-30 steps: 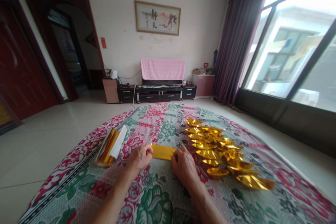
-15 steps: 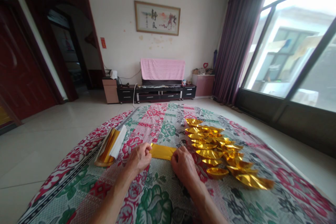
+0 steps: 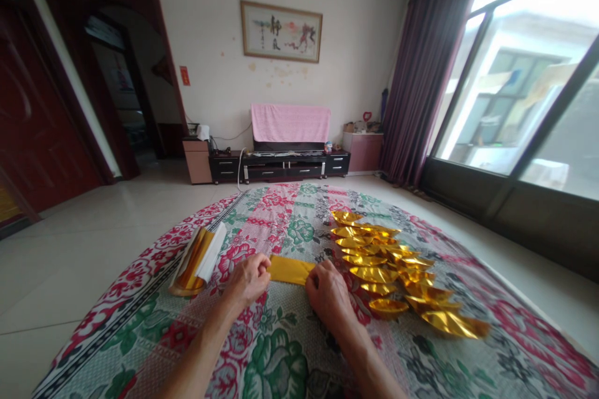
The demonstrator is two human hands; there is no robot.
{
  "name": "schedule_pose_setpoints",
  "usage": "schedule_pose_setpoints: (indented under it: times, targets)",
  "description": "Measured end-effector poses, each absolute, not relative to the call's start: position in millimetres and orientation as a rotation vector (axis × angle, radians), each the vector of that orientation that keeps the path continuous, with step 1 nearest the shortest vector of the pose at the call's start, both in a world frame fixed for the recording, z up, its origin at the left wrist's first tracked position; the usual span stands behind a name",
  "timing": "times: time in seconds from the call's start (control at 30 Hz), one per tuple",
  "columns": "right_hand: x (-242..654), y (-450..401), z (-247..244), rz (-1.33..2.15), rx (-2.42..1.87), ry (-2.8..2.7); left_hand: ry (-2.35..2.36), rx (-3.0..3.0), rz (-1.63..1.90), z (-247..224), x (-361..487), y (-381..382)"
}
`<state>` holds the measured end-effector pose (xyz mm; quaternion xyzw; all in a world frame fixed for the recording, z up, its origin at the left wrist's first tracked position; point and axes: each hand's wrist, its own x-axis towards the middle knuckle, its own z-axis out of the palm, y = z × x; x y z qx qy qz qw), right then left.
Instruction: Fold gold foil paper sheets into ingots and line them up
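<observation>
A folded strip of gold foil paper point(image 3: 291, 270) stretches between my two hands, just above or on the flowered cloth. My left hand point(image 3: 253, 275) pinches its left end, fingers closed. At the right end, my right hand point(image 3: 326, 287) is closed on the same strip, its fingertips hidden behind the knuckles. To the right of my right hand lie several folded gold paper ingots point(image 3: 374, 274) in rough rows, some overlapping. Left of my left hand rests a curled stack of gold foil sheets point(image 3: 196, 262) with white backing.
A patterned red, green and white cloth point(image 3: 281, 361) covers the round-edged surface under my hands. Beyond it, a low black cabinet point(image 3: 283, 168) carries something draped with a pink towel point(image 3: 291, 123). A curtain point(image 3: 412, 68) and large windows stand on the right.
</observation>
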<state>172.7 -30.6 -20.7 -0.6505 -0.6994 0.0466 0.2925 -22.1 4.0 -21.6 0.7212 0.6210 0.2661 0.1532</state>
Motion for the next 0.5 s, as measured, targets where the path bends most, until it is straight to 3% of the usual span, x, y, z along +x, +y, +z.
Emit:
schedule_pose_setpoints:
  times: [0.5]
  targets:
    - [172.1,-32.1,-22.1,0.119,-1.744,-1.874,1.773,2.138,0.701,-18.1,-20.7,1.0]
